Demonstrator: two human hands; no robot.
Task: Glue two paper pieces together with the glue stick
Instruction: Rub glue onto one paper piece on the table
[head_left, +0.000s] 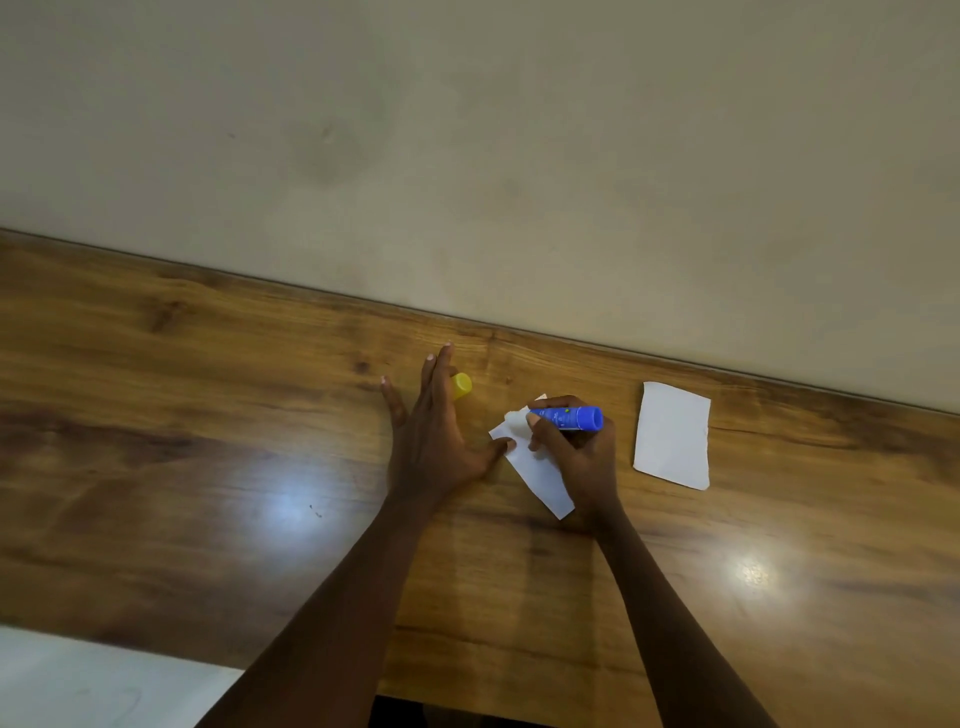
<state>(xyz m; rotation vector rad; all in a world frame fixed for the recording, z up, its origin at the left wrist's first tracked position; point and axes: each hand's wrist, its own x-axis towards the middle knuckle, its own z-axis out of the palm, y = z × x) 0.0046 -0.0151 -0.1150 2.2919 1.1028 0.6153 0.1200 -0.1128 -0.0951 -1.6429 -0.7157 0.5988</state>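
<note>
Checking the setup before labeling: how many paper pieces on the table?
2. One paper piece lies under both hands, the left hand pinning it and the right hand gluing it; the other paper piece lies apart, further right. None seems hidden.

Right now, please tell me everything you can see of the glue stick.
The glue stick is a blue tube, plastic by its look, with small print too blurred to read. Its cap is off. It lies almost level in the grip of the right hand, its whitish tip pointing left and down onto the paper piece on the wooden table. Only the hand and that paper touch it.
</note>
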